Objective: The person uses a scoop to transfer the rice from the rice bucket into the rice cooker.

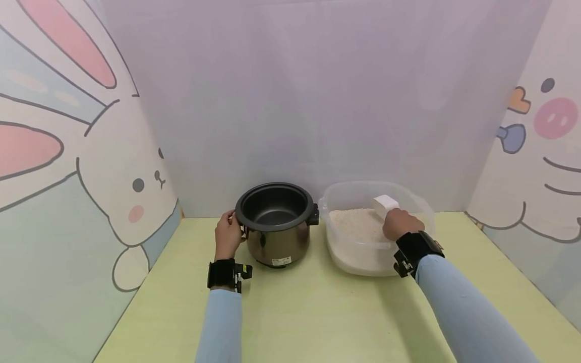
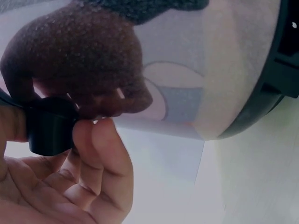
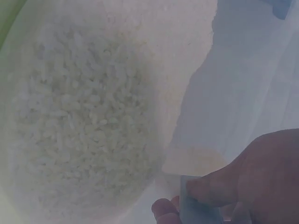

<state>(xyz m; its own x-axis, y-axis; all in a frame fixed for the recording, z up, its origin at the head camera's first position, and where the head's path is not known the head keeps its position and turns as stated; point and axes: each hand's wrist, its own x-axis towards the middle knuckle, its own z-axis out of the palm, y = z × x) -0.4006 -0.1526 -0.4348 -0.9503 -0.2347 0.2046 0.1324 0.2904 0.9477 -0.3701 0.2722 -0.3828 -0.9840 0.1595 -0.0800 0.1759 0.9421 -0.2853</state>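
Note:
A rice cooker (image 1: 279,246), lidless, with a dark inner pot (image 1: 274,214), stands upright on the table. My left hand (image 1: 228,235) grips its left side handle; the left wrist view shows thumb and fingers curled about the black handle (image 2: 51,133). To the right is a translucent plastic tub (image 1: 335,241) of white rice (image 1: 356,224), whose grains (image 3: 93,126) show through the wall in the right wrist view. Over the tub, my right hand (image 1: 401,224) holds a white scoop (image 1: 385,203) by its handle (image 3: 198,205), the cup raised above the rice. The scoop's inside is hidden.
The yellow-green table (image 1: 295,312) extends in front of the cooker and tub. Behind them hangs a pale cloth backdrop (image 1: 290,111), with cartoon-printed panels on the left (image 1: 109,201) and right (image 1: 535,186). The cooker's right handle (image 1: 313,215) is close to the tub.

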